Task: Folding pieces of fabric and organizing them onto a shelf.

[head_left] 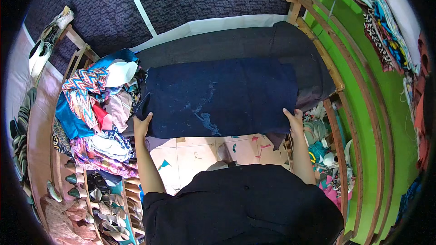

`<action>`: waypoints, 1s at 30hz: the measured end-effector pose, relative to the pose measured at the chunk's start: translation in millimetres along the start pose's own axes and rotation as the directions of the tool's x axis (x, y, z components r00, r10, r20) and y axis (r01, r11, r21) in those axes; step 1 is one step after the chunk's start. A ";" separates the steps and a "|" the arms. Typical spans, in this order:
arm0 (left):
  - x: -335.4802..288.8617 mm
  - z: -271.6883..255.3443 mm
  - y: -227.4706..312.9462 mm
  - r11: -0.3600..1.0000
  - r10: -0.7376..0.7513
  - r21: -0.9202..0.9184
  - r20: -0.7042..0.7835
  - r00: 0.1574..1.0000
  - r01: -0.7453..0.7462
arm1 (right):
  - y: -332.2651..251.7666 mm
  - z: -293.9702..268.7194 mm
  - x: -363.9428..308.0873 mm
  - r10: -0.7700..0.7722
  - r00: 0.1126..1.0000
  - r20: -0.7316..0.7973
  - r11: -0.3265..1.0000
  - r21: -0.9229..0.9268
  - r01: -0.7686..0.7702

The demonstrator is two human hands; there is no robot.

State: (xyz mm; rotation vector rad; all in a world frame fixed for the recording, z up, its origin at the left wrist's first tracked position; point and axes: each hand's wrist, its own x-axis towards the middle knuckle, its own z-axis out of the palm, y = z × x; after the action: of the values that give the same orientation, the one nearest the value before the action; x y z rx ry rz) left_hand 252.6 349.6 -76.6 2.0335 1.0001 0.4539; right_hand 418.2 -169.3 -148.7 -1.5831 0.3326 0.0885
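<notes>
A dark navy cloth (245, 95) lies spread in front of me, with pale bluish marks in its middle and along its near edge. At its near left corner my left hand (141, 124) pinches the cloth's edge; some of the fingers are hidden. On the opposite side my right hand (294, 119) grips the right edge, thumb on top. A small dark pointed piece (143, 105) sticks up beside the left hand; I cannot make out what it is. Underneath and behind lies a larger black cloth (204, 45).
Colourful fabrics (86, 95) are heaped at the left, with a white cap-like piece (121, 73) on top. Shoes (109, 213) fill racks at lower left. Wooden rails (359, 77) run along the green wall at right. Fabric scraps (164, 164) lie on the tiled floor (200, 156).
</notes>
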 end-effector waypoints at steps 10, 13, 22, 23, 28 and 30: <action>-88.9 98.9 149.0 0.575 0.813 0.132 0.026 0.582 -0.808 | 165.3 7.7 -12.4 0.004 0.914 0.407 0.750 0.603 -0.272; -126.3 150.2 167.2 0.481 0.813 0.076 0.335 0.477 -0.873 | 131.1 68.7 -16.4 0.377 0.821 0.429 0.416 0.714 -0.564; -169.3 203.4 111.2 0.278 0.816 0.218 0.460 0.350 -0.936 | 24.4 73.2 -70.3 0.030 0.869 0.494 0.126 0.860 -0.494; -167.1 205.7 113.6 0.279 0.854 0.203 0.395 0.340 -0.938 | 8.0 75.1 -82.9 -0.031 0.885 0.464 0.192 0.872 -0.451; -143.6 212.8 122.4 0.272 0.920 0.154 0.246 0.304 -0.950 | -3.6 82.0 -87.7 -0.144 0.867 0.477 0.234 0.868 -0.438; -135.6 210.8 121.9 0.320 0.897 -0.009 0.326 0.300 -0.947 | 31.2 80.4 -64.6 -0.321 0.771 0.550 0.158 0.834 -0.529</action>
State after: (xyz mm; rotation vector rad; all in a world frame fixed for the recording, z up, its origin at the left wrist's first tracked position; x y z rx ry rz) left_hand 356.6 92.5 -104.7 2.6135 -0.5170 0.6415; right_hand 360.3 -80.0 -165.7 -0.0341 -0.0930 0.4380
